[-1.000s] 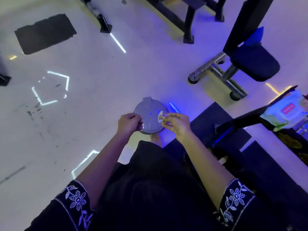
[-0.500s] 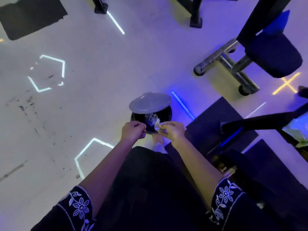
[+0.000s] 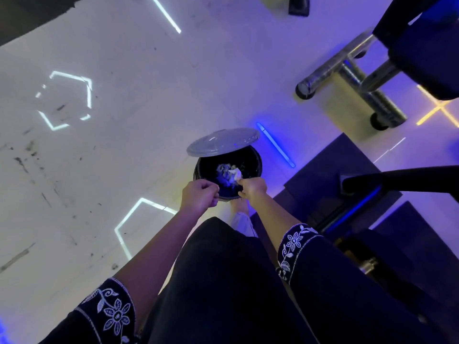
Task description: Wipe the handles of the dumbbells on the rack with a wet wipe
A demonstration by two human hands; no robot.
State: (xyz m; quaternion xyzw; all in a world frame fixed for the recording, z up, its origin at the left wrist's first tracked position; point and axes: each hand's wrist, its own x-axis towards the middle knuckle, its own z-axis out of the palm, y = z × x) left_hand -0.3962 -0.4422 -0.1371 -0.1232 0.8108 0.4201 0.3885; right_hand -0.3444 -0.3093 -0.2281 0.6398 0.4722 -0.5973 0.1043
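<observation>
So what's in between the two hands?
In the head view, the near rim of the open bin lies between the left hand and the right hand, which pinches the wipe over it.

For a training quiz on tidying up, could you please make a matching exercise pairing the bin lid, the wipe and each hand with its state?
1 bin lid
2 wipe
3 left hand
4 right hand

a pinches the wipe
b tipped up, open
c crumpled, above the open bin
d fingers curled, at the bin's near rim

Pairs: 1-b; 2-c; 3-d; 4-a
</observation>
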